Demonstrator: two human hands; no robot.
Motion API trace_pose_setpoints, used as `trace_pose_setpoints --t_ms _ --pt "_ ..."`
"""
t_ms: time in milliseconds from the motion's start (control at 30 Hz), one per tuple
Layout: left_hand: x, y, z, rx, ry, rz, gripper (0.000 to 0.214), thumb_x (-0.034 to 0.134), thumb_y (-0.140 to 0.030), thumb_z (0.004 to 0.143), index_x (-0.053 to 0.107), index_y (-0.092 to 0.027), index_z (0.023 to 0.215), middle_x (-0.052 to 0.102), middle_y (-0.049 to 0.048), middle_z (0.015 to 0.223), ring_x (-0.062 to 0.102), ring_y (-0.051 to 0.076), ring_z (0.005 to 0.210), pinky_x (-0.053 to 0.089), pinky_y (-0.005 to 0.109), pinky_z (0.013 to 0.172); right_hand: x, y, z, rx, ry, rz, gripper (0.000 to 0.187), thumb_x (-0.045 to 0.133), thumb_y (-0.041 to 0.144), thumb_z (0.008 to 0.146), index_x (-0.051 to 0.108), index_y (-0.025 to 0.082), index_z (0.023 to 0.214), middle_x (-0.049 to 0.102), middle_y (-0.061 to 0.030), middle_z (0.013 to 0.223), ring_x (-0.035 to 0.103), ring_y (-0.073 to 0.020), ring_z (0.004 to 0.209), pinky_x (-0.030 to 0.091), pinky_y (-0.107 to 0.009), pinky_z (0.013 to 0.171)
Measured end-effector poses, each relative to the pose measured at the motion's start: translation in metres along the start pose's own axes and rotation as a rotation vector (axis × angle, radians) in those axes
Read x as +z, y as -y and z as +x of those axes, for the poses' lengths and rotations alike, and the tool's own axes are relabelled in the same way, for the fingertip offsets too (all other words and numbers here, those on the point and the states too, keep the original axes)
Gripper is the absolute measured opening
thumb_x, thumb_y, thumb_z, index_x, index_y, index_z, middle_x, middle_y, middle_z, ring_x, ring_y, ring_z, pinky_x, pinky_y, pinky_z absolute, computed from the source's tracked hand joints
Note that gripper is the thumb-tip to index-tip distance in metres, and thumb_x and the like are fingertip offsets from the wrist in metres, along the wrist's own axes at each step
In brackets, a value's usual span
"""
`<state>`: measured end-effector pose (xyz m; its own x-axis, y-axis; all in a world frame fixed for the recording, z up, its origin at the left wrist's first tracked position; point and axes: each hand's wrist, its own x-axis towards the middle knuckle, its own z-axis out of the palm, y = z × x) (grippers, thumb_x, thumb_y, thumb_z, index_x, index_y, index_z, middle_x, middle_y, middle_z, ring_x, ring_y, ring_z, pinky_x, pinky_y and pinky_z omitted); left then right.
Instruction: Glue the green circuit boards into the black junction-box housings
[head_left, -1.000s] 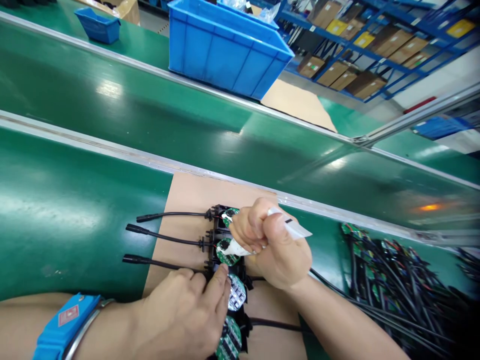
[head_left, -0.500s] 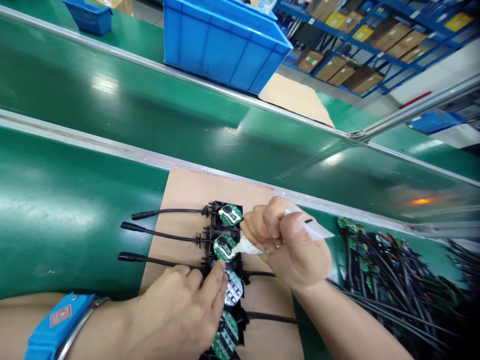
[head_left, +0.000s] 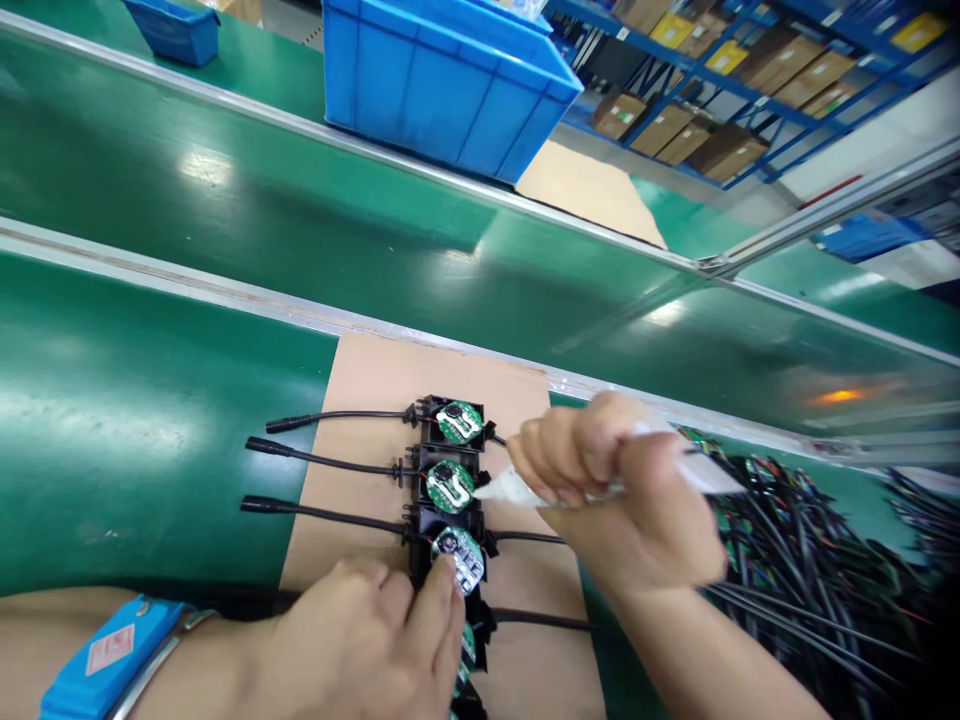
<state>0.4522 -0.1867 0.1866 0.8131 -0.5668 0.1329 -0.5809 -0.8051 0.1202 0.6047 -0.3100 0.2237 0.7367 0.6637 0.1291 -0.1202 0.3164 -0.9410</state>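
- The right hand pinches a white tube in a closed grip, fingers curled tight round its middle, the flat tail end sticking out to the right past the thumb.
- The tube's pointed tip lies just beside the right edge of the second round green board, which carries a white streak on its face; whether tip and board touch is hard to tell.
- The left hand lies palm down on the worktop with its fingers pressed together, the forefinger tip on the lower edge of the third board, holding nothing.
- A blue wrist strap sits on the left forearm.
- The boards sit in a column of black holders on a sheet of brown card; the top board lies well clear of both hands.
- A fourth board is mostly hidden under the left hand.
- Three black cables run left from the holders across the card onto the green surface, lying side by side and apart.
- A heap of black wired parts lies to the right, behind the right hand.
- Beyond a metal rail runs a green belt, and a large blue crate stands on the far side of it.
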Motion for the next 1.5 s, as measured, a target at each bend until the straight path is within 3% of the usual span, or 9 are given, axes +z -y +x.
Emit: trace_pose_setpoints --t_ms 100,233,400,800,1133,1300,1500 --pt "0.009 -0.012 -0.006 0.052 -0.074 0.026 0.032 0.042 -0.009 0.087 0.066 -0.01 0.108 0.07 0.015 0.11 0.059 0.015 0.05 0.04 0.026 0.037 0.008 0.006 -0.021 0.044 0.017 0.035 0.041 0.051 0.049 0.091 0.041 0.021 0.064 0.026 0.0056 0.052 0.024 -0.0086 0.043 0.023 -0.026 0.042" --pt "0.018 -0.019 -0.01 0.026 -0.169 0.053 0.027 0.048 -0.011 0.085 0.066 -0.009 0.106 0.071 0.0148 0.106 0.058 0.016 0.048 0.037 0.027 0.035 0.021 -0.01 -0.036 0.082 0.065 0.071 0.038 0.049 0.047 0.092 0.04 0.021 0.066 0.026 0.0053 0.053 0.023 -0.0086 0.044 0.021 -0.026 0.043" --pt "0.012 -0.017 -0.009 0.012 -0.095 0.019 0.026 0.053 -0.016 0.085 0.067 -0.01 0.106 0.07 0.0142 0.11 0.06 0.017 0.053 0.04 0.027 0.036 0.024 -0.026 -0.035 0.039 0.074 0.076 0.035 0.052 0.04 0.09 0.04 0.02 0.065 0.027 0.0052 0.054 0.024 -0.0082 0.045 0.017 -0.026 0.045" --pt "0.002 -0.012 -0.008 0.067 -0.016 -0.001 0.032 0.052 -0.02 0.087 0.065 -0.006 0.112 0.067 0.0202 0.113 0.063 0.02 0.057 0.041 0.028 0.038 0.011 -0.006 -0.054 0.095 0.019 -0.054 0.035 0.051 0.043 0.09 0.04 0.02 0.065 0.026 0.0044 0.055 0.027 -0.0098 0.048 0.02 -0.027 0.047" --pt "0.003 -0.013 -0.006 0.016 -0.069 -0.001 0.032 0.048 -0.013 0.085 0.067 -0.01 0.11 0.069 0.0147 0.112 0.062 0.02 0.056 0.043 0.029 0.038 0.006 -0.008 -0.043 0.068 0.022 -0.038 0.036 0.052 0.041 0.09 0.04 0.02 0.064 0.026 0.005 0.053 0.025 -0.0089 0.047 0.018 -0.028 0.047" --pt "0.006 -0.013 -0.007 0.032 -0.078 0.006 0.033 0.046 -0.013 0.085 0.067 -0.009 0.111 0.068 0.0174 0.114 0.064 0.02 0.057 0.044 0.029 0.04 0.007 -0.016 -0.037 0.031 0.021 -0.046 0.036 0.052 0.039 0.091 0.04 0.019 0.063 0.026 0.005 0.053 0.026 -0.0089 0.046 0.017 -0.028 0.047" --pt "-0.007 -0.014 -0.007 0.014 0.009 -0.017 0.034 0.048 -0.02 0.088 0.064 -0.007 0.115 0.066 0.0195 0.116 0.065 0.021 0.064 0.047 0.029 0.046 0.004 -0.005 -0.044 0.015 0.025 -0.036 0.035 0.051 0.04 0.091 0.04 0.02 0.064 0.027 0.0046 0.054 0.026 -0.0097 0.047 0.02 -0.029 0.047"
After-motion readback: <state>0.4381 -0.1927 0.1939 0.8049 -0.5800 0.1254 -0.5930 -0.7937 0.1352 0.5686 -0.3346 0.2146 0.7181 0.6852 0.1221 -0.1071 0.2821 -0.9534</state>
